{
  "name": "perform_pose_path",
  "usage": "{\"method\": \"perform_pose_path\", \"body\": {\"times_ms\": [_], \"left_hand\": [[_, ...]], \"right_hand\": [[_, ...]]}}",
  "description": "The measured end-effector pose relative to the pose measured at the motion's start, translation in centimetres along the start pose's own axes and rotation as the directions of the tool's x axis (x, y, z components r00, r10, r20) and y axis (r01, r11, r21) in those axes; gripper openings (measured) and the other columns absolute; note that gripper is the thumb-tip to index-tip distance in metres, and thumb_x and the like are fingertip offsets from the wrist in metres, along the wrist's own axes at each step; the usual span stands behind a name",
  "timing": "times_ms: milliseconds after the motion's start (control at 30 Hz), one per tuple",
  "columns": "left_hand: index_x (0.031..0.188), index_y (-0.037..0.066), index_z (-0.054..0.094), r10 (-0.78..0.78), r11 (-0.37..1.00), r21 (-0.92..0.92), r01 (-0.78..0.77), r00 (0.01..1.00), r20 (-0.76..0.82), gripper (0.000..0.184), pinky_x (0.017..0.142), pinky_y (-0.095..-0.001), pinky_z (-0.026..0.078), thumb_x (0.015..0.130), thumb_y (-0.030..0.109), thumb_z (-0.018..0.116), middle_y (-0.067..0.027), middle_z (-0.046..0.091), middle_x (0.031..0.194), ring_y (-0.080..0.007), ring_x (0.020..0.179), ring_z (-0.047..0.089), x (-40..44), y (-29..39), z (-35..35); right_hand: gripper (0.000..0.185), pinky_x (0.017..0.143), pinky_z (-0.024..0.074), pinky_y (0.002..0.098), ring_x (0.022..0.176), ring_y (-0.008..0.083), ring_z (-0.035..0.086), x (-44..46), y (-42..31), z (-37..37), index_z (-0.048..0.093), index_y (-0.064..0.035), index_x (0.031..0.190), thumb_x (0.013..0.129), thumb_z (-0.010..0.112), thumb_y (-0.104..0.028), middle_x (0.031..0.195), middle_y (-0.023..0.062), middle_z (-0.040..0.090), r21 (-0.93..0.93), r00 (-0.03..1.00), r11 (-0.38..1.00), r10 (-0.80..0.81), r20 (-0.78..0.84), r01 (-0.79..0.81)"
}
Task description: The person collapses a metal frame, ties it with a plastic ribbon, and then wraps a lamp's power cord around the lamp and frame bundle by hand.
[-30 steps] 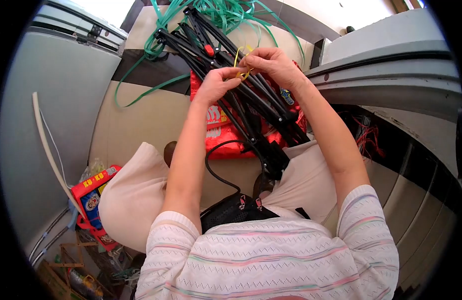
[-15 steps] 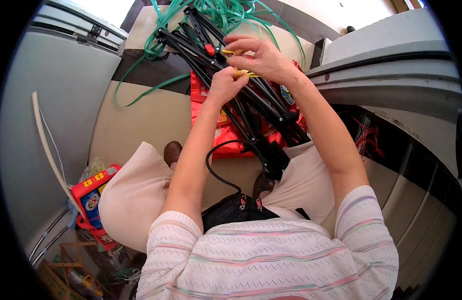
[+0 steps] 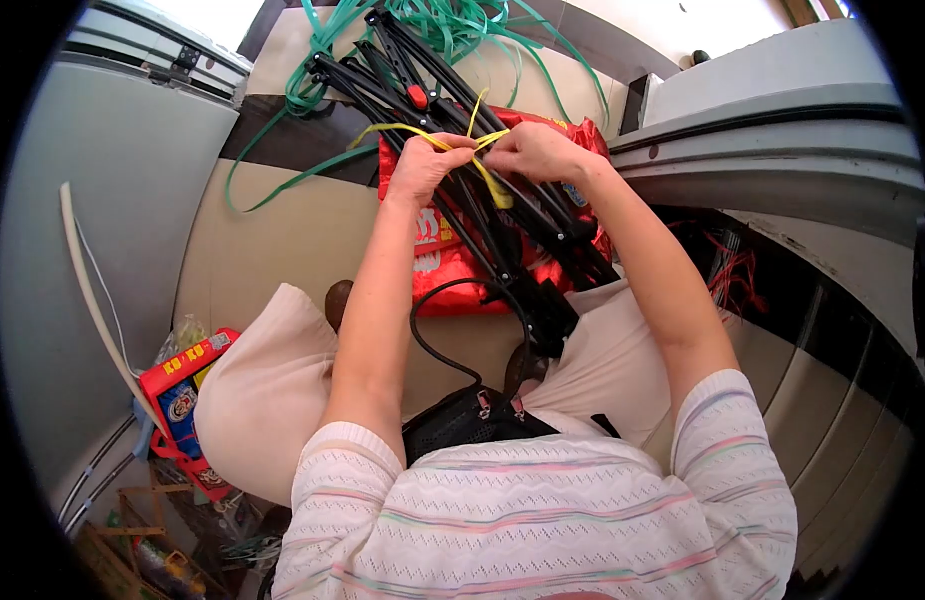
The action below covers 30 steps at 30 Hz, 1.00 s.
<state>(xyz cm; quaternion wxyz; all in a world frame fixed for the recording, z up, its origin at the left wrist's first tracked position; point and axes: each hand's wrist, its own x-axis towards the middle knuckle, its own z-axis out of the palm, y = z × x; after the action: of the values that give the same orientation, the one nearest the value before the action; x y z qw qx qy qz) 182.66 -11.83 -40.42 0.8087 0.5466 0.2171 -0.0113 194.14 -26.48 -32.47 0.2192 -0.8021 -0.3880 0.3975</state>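
Note:
My left hand [image 3: 422,172] and my right hand [image 3: 535,152] are close together over a folded black metal frame [image 3: 482,222]. Both are closed on a flat yellow strap [image 3: 495,137], pulled between their fingertips. One loose end of the strap sticks up and another trails left past my left hand; a wider piece hangs below. The frame is a bundle of thin tubes with a red part [image 3: 417,97] near its far end. It lies slanted across a shiny red bag [image 3: 447,285], its near end between my legs. My fingers hide where the strap crosses.
Tangled green strapping [image 3: 442,30] lies at the far end of the frame. A grey door panel [image 3: 122,200] stands at left, with a red printed bag [image 3: 187,385] by my knee. A metal door track [image 3: 772,140] runs along the right. A black pouch [image 3: 462,425] is at my waist.
My right hand has come down and closed on the yellow strap. My left hand has shifted slightly left. The strap is now stretched between them, with its loose ends showing.

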Motion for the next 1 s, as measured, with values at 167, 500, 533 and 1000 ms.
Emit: {"method": "perform_pose_path", "body": {"times_ms": [167,500,533,1000], "left_hand": [[0.086,-0.002,0.063,0.015,0.993,0.113,-0.018,0.999,0.030,0.015,0.067,-0.0215,0.045,0.071,0.001,0.065,-0.0039,0.062,0.079,-0.0097,0.071,0.056,-0.3,0.8,0.0],[0.083,0.001,0.063,0.271,0.800,0.558,-0.222,0.963,-0.005,0.012,0.065,-0.0208,0.045,0.072,0.002,0.060,-0.0022,0.063,0.077,-0.0077,0.068,0.056,0.1,0.4,0.4],[0.084,0.001,0.063,0.342,0.731,0.634,-0.252,0.940,-0.020,0.013,0.065,-0.0205,0.045,0.072,0.002,0.059,-0.0023,0.063,0.077,-0.0075,0.068,0.056,0.2,0.2,0.6],[0.081,0.006,0.052,0.767,0.339,0.871,-0.356,0.641,-0.036,0.011,0.062,-0.0361,0.044,0.073,0.006,0.060,-0.0099,0.052,0.074,-0.0287,0.072,0.054,0.1,-2.1,1.9]], "right_hand": [[0.027,0.069,0.0473,0.0355,0.075,0.0282,0.060,2.2,3.0,4.0,0.062,-0.0082,0.095,0.071,0.058,-0.019,0.081,0.0130,0.063,-0.019,0.920,0.963,-0.262,-0.290,0.269],[0.020,0.073,0.0449,0.0398,0.080,0.0310,0.057,2.8,3.2,6.7,0.063,-0.0085,0.087,0.073,0.059,-0.022,0.081,0.0143,0.059,-0.038,0.872,0.985,-0.167,-0.461,0.168],[0.019,0.072,0.0450,0.0398,0.079,0.0309,0.057,2.8,3.2,6.7,0.064,-0.0083,0.086,0.073,0.059,-0.022,0.081,0.0142,0.058,-0.026,0.870,0.986,-0.158,-0.467,0.164],[0.022,0.068,0.0471,0.0349,0.075,0.0293,0.060,4.0,3.1,5.5,0.062,-0.0081,0.094,0.075,0.056,-0.015,0.081,0.0160,0.061,0.250,0.908,0.949,-0.074,-0.413,0.191]]}}
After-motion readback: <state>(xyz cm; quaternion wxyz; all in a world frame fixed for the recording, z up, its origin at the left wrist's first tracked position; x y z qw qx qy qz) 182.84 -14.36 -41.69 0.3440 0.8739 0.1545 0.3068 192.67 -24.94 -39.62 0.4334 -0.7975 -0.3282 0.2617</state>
